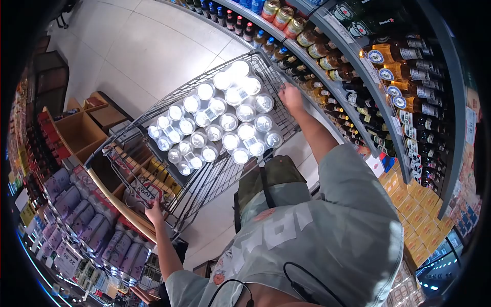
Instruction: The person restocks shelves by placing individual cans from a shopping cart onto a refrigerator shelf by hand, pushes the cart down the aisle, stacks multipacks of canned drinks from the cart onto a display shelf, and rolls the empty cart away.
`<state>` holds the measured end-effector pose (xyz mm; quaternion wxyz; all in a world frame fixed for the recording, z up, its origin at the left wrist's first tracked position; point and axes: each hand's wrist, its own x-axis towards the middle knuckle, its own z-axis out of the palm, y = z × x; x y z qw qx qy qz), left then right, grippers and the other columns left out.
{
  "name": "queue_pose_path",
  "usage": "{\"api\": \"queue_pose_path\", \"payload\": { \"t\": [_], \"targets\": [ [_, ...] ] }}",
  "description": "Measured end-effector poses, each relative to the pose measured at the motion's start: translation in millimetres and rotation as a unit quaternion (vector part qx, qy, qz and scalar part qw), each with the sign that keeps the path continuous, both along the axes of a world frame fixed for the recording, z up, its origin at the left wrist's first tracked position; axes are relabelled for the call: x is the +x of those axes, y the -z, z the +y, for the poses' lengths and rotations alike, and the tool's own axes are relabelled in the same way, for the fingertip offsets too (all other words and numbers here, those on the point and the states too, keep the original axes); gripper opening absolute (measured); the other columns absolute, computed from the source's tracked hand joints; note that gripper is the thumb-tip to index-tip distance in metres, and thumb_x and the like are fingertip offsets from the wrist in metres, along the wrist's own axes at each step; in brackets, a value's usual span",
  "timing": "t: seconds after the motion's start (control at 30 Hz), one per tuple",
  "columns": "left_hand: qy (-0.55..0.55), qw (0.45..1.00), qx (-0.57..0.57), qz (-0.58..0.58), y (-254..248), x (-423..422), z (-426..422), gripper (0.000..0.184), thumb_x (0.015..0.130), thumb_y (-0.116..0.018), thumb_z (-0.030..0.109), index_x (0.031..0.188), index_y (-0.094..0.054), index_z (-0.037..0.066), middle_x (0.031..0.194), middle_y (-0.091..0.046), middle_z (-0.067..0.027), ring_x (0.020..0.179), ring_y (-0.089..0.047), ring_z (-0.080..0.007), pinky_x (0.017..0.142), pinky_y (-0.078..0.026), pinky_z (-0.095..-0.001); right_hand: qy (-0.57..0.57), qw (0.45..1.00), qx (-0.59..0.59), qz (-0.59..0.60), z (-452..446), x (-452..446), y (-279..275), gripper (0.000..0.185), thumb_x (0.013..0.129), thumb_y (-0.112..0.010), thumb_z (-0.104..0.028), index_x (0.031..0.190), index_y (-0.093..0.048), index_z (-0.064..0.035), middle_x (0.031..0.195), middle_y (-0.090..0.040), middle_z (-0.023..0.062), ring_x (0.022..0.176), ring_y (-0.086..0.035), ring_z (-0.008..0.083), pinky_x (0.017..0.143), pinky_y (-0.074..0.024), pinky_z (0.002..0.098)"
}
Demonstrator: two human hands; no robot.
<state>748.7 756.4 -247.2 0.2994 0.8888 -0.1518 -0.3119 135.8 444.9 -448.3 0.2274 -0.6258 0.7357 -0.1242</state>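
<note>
A wire shopping cart (267, 71) stands in front of me, holding several shrink-wrapped packs of cans (228, 123) with their shiny tops facing up. Overhead light glares off many of the lids. My right hand (291, 99) is closed around the cart's frame on the right side. At the cart's near left corner, my left hand (154, 212) is closed on the frame, with its fingers partly hidden. A printed price sign (148, 192) shows just beyond my left hand.
Shelves of beer bottles (404, 77) and cans (283, 18) curve along the right. Wooden display bins (82, 130) and wrapped purple packs (87, 220) line the left. Yellow boxes (417, 212) are stacked at lower right. Another person's hand (143, 295) shows at lower left. Tiled floor (138, 51) lies ahead.
</note>
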Motion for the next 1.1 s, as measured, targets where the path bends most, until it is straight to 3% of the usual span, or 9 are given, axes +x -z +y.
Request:
{"api": "queue_pose_path", "payload": {
  "t": [0.27,0.47,0.53,1.1],
  "targets": [
    [0.005,1.000,0.001,-0.002,3,12,3,0.018,0.085,-0.073,0.011,0.077,-0.058,0.008,0.067,-0.059,0.0010,0.056,-0.054,-0.0076,0.048,-0.039,-0.0215,-0.003,1.000,-0.013,0.010,-1,4,2,0.020,0.079,-0.059,-0.016,0.092,-0.061,-0.0010,0.089,-0.066,0.0222,0.082,-0.064,0.0417,0.073,-0.0517,0.0496],
    [-0.017,0.999,-0.022,0.014,-6,-6,-4,0.016,0.086,-0.071,0.009,0.077,-0.058,0.006,0.068,-0.060,-0.0007,0.055,-0.055,-0.0090,0.047,-0.039,-0.0226,0.002,1.000,0.017,0.002,7,-2,-1,0.022,0.079,-0.059,-0.017,0.094,-0.061,-0.0012,0.088,-0.067,0.0210,0.083,-0.064,0.0404,0.075,-0.0513,0.0479],
    [-0.013,1.000,-0.020,0.006,-8,-7,-4,0.016,0.086,-0.071,0.009,0.076,-0.059,0.006,0.069,-0.061,-0.0015,0.055,-0.056,-0.0095,0.046,-0.039,-0.0225,0.007,0.998,0.064,-0.004,12,-4,-2,0.027,0.080,-0.061,-0.021,0.100,-0.061,-0.0025,0.097,-0.068,0.0193,0.090,-0.065,0.0381,0.081,-0.0519,0.0473],
    [0.053,0.998,0.009,-0.025,-6,-7,10,0.018,0.087,-0.072,0.014,0.075,-0.062,0.003,0.066,-0.064,-0.0039,0.049,-0.053,-0.0079,0.044,-0.037,-0.0220,0.044,0.995,0.079,0.037,77,-32,-17,0.028,0.080,-0.061,-0.022,0.102,-0.063,-0.0035,0.101,-0.068,0.0187,0.094,-0.065,0.0361,0.085,-0.0513,0.0453]
  ]
}}
